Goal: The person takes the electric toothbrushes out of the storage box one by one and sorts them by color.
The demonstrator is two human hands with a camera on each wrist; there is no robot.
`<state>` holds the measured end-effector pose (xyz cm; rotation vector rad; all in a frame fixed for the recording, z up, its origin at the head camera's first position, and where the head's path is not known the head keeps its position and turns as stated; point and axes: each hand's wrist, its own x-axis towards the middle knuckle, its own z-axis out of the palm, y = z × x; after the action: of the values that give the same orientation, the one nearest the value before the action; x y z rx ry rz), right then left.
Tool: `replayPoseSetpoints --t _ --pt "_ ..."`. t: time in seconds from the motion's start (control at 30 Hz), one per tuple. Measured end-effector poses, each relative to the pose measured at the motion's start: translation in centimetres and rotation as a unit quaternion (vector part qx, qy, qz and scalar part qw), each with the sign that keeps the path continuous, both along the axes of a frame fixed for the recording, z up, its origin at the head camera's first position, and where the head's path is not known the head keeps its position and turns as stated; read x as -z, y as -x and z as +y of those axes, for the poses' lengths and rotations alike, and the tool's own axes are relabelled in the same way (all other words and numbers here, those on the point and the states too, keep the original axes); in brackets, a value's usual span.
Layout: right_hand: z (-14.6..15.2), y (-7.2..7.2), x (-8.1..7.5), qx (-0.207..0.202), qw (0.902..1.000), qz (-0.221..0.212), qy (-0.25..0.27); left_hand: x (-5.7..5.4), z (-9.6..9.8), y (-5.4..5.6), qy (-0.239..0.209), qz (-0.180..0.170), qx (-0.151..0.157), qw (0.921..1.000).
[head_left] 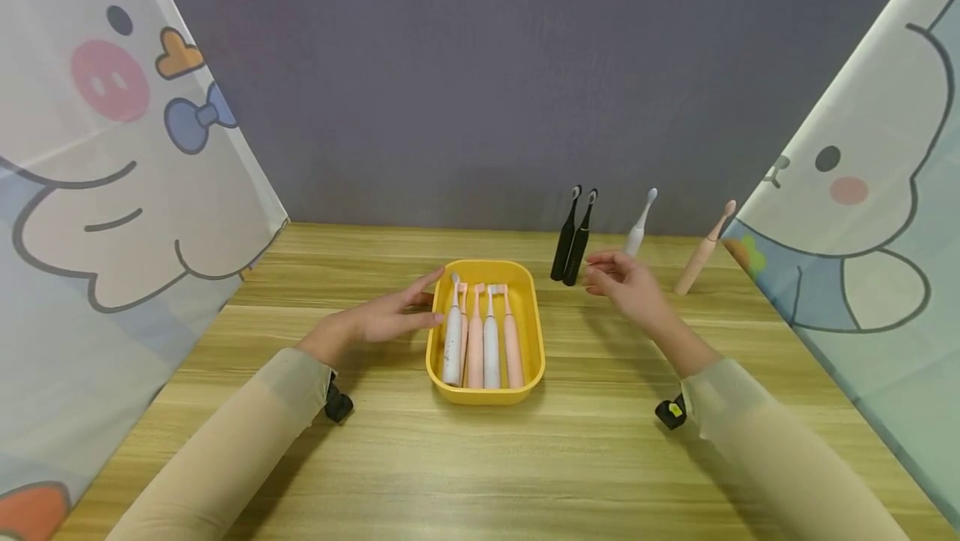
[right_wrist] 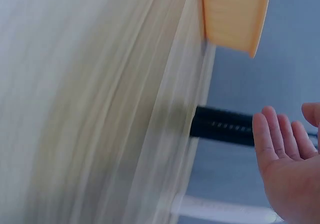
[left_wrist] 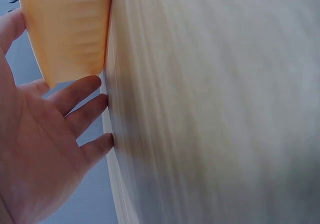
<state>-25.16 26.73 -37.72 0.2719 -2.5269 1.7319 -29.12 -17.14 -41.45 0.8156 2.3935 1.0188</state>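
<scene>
A yellow tray stands on the table with several white and pink electric toothbrushes lying side by side in it. My left hand is at the tray's left side, its fingers spread and touching the wall and rim; the left wrist view shows this hand against the yellow wall. To the right of the tray, two black electric toothbrushes stand upright close together. Just beside them is my right hand, holding nothing, its fingers fairly straight in the right wrist view.
Behind my right hand a white electric toothbrush stands upright, its lower part hidden. Farther right stands a pink one. A grey wall rises at the back of the wooden table, with cartoon-printed sheets on both sides.
</scene>
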Motion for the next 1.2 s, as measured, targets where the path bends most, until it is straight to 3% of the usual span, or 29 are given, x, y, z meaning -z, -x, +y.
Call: replayPoseSetpoints --t 0.37,0.7,1.2 --pt "-3.5 -1.0 -0.3 -0.057 0.998 0.026 -0.01 0.0 0.1 0.0 0.001 0.002 -0.003 1.0" --pt "-7.6 -0.3 -0.2 -0.085 0.9958 0.032 -0.016 0.0 0.0 0.0 0.02 0.011 -0.01 0.9997" --pt "-13.3 1.0 0.7 -0.118 0.9907 0.036 -0.058 0.0 0.1 0.0 0.009 0.008 -0.004 0.9999"
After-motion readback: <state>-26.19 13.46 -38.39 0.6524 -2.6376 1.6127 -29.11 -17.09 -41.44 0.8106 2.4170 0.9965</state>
